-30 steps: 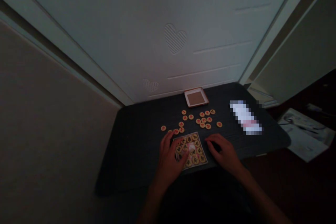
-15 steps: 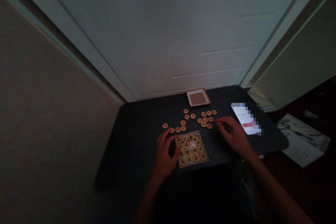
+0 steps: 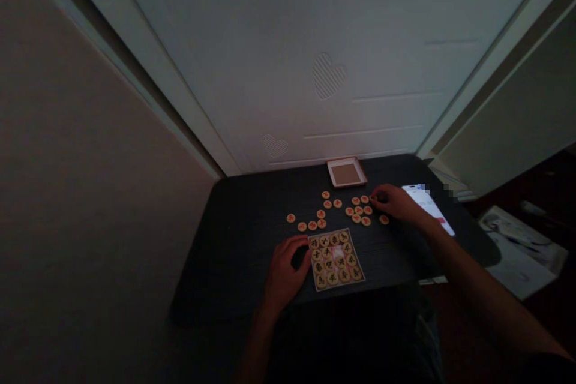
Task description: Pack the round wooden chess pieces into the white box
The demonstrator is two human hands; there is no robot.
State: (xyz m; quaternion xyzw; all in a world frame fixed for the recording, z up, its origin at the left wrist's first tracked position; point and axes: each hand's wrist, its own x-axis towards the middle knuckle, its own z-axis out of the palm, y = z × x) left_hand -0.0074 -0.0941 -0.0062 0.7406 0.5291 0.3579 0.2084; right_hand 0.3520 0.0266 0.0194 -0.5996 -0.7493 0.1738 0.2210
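A shallow square box (image 3: 340, 288) lies near the table's front edge, filled with rows of round wooden Chinese chess pieces with dark characters; one gap in it shows a pale pink and white bottom. My left hand (image 3: 288, 270) is at the box's left side, thumb and curled fingers closed on its edge. Farther right, my right hand (image 3: 396, 201) pinches a Chinese chess piece (image 3: 373, 198) at the end of a cluster of red-marked pieces (image 3: 359, 210). A single red-marked piece (image 3: 384, 219) lies just below that hand. More red-marked pieces (image 3: 321, 224) are scattered behind the box.
An open box lid (image 3: 346, 175) with a brown inside stands at the back of the dark table (image 3: 252, 204), close to a white panel with hearts. A lit phone (image 3: 429, 207) lies at the right, partly behind my right forearm. White items (image 3: 517, 246) are beyond the table's right side.
My right hand has moved up and closed on a piece at the cluster's upper right, uncovering another piece below. My left fingers have drawn back from over the box to its left edge.
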